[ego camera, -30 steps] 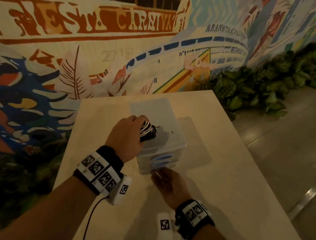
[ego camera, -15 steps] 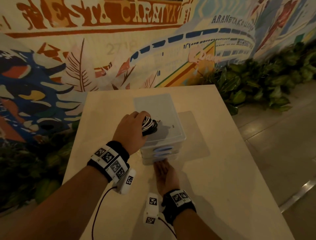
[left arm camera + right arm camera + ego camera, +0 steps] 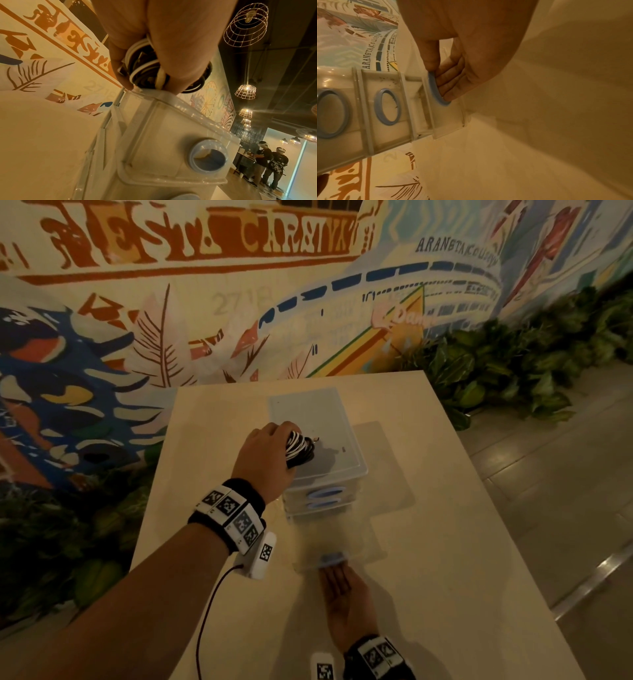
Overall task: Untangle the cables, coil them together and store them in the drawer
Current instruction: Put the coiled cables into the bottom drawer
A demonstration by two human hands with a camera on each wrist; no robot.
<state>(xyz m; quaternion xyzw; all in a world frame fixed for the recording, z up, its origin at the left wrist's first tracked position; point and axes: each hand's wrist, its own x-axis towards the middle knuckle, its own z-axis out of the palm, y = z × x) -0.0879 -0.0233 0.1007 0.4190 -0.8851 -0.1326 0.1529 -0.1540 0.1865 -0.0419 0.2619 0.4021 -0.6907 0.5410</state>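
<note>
Coiled black & white cables sit bunched in the left hand, fingers curled round them, resting on top of the clear drawer unit w/ 2 upper drawers closed. Right hand hooks fingertips into the blue handle of the bottom drawer, pulled out, looks empty. Risk: coil springs loose on release, or the light unit slides on the table if the drawer's yanked.

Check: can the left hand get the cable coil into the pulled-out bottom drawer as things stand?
Probably yes. The bottom drawer is pulled well out by the right hand on its blue handle, open top unobstructed. The left hand holds the cable coil on the drawer unit's top, just behind.
</note>
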